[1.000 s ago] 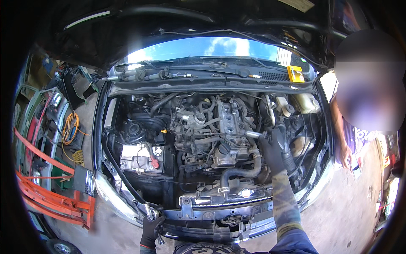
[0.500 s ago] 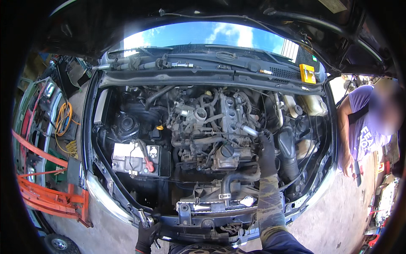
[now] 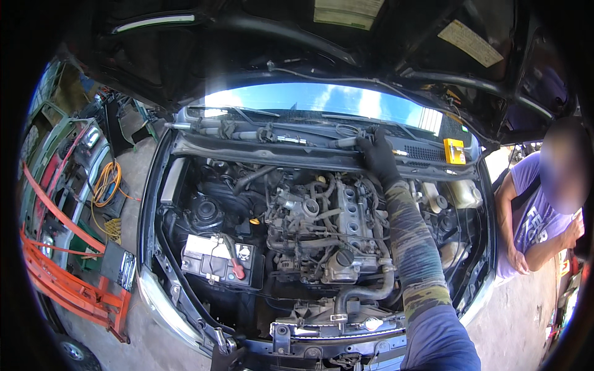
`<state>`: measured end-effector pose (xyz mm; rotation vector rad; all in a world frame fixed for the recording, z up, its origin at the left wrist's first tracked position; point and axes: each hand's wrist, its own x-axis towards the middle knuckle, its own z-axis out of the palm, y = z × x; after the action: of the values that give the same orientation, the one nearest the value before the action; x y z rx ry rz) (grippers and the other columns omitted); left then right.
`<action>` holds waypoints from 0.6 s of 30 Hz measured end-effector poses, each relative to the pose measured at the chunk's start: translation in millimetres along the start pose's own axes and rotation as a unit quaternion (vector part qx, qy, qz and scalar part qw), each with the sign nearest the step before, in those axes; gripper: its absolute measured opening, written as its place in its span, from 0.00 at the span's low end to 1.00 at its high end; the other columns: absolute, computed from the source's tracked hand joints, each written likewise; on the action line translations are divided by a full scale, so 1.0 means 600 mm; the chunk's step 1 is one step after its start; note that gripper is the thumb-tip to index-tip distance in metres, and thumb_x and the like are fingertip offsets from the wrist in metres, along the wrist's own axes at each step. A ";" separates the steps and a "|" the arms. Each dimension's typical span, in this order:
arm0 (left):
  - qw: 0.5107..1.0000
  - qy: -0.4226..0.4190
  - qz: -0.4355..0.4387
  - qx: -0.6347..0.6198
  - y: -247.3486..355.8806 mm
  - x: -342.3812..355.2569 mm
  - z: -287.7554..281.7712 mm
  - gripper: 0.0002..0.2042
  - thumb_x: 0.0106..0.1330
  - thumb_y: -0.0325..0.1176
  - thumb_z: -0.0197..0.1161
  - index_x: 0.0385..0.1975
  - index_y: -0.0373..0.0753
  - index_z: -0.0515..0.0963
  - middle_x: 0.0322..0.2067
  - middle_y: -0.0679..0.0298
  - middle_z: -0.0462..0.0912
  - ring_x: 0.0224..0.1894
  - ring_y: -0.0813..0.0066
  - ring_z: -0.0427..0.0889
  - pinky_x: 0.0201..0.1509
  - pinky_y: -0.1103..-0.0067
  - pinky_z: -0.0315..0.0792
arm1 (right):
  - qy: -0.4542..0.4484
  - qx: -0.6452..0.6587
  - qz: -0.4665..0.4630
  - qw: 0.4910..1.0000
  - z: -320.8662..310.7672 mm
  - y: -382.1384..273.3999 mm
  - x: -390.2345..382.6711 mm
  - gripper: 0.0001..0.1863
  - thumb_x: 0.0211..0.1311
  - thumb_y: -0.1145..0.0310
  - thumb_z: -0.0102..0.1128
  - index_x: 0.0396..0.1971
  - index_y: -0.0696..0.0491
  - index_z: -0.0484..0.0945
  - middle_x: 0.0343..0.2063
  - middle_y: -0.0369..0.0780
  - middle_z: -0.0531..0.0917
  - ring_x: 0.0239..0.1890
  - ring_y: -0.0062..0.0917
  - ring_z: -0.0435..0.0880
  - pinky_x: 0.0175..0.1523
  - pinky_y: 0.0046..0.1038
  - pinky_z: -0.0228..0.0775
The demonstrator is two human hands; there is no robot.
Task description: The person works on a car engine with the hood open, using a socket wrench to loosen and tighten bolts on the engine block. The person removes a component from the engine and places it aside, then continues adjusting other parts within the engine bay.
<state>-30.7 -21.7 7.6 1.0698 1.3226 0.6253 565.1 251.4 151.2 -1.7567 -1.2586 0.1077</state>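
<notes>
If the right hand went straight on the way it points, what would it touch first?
Probably the windshield wiper just ahead of the right hand, with the windshield behind it, though depth is hard to judge here.

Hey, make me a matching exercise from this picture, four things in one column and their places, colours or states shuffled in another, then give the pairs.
1. Right hand
2. Left hand
3. Box
4. Coiled line

A. Yellow, below the windshield
B. Holding a metal tool, near the lower edge
C. Orange, toward the far left
D. At a grey cylindrical part

Pairs: 1-D, 2-B, 3-A, 4-C.
</notes>
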 end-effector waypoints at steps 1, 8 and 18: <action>1.000 -0.002 -0.001 0.010 0.004 -0.001 0.001 0.16 0.60 0.30 0.74 0.48 0.37 0.85 0.30 0.72 0.82 0.28 0.83 0.78 0.32 0.80 0.73 | 0.007 -0.040 -0.025 0.999 0.004 0.002 0.002 0.29 0.66 0.51 0.64 0.57 0.55 0.73 0.49 0.59 0.81 0.56 0.53 0.82 0.60 0.49 0.72; 0.999 -0.042 -0.006 -0.016 0.024 0.001 0.001 0.21 0.63 0.29 0.72 0.56 0.37 0.80 0.39 0.68 0.84 0.35 0.81 0.81 0.37 0.80 0.75 | 0.018 -0.277 0.009 0.961 0.001 -0.008 0.000 0.31 0.60 0.44 0.66 0.56 0.51 0.79 0.54 0.54 0.80 0.56 0.54 0.81 0.59 0.51 0.74; 0.956 -0.177 0.020 -0.234 0.094 0.012 0.037 0.26 0.77 0.45 0.56 0.70 0.39 0.67 0.31 0.70 0.75 0.27 0.84 0.72 0.28 0.86 0.65 | -0.064 0.157 0.000 0.985 -0.027 -0.127 -0.259 0.23 0.75 0.58 0.60 0.59 0.61 0.78 0.51 0.47 0.86 0.51 0.32 0.86 0.57 0.32 0.76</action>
<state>3.3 2.5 52.2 0.7727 0.7896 0.6965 447.9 122.9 149.7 -1.4949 -1.2560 0.4034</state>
